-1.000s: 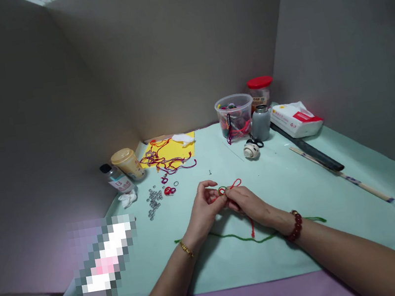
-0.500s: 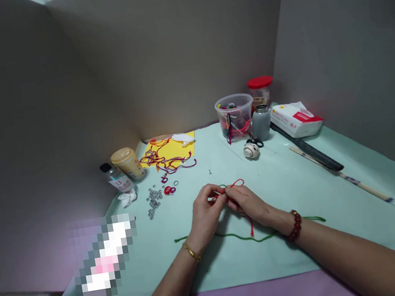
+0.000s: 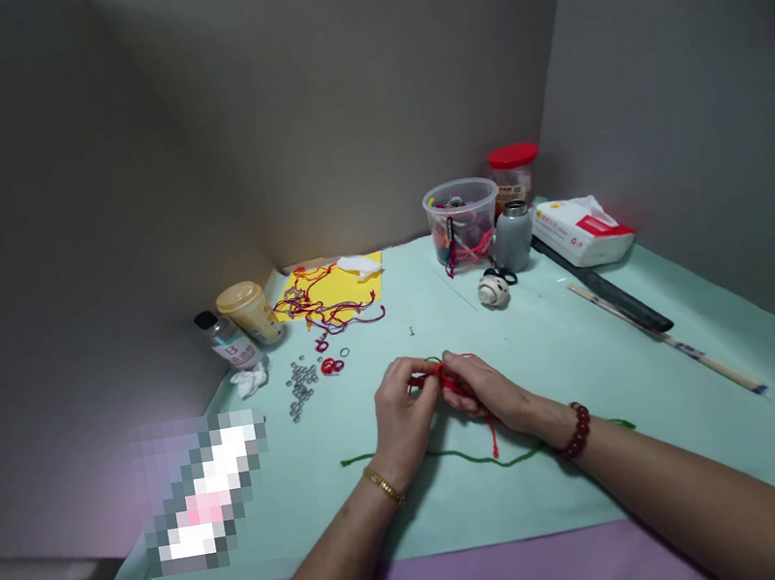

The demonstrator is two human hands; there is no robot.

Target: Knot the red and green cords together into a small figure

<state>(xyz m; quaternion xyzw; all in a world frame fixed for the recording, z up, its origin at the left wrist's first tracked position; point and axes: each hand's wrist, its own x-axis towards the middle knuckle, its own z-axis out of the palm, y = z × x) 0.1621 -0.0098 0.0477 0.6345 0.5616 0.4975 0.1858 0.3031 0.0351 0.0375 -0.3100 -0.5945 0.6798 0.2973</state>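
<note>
Red cord (image 3: 493,437) is pinched between my two hands, and its knotted end hangs below my right hand. My left hand (image 3: 406,409) grips the cord between thumb and forefinger. Close against it, my right hand (image 3: 481,388) is closed on the same cord, with part of it bunched under the fingers. A bit of green shows at the fingertips, too small to make out well. Beneath both wrists a green cord (image 3: 484,457) lies across the mat, partly hidden by my right forearm.
Small clear rings or beads (image 3: 302,389) lie left of my hands, near a red coil (image 3: 331,366). Behind are a yellow sheet (image 3: 365,289) with dark red cords, a plastic tub (image 3: 465,219), a grey bottle (image 3: 514,240) and a tissue pack (image 3: 581,235). Bamboo sticks (image 3: 707,354) lie right.
My right thumb has shifted over the cord, and the red loop that stood out above my right hand is now drawn in lower. The view has tilted slightly.
</note>
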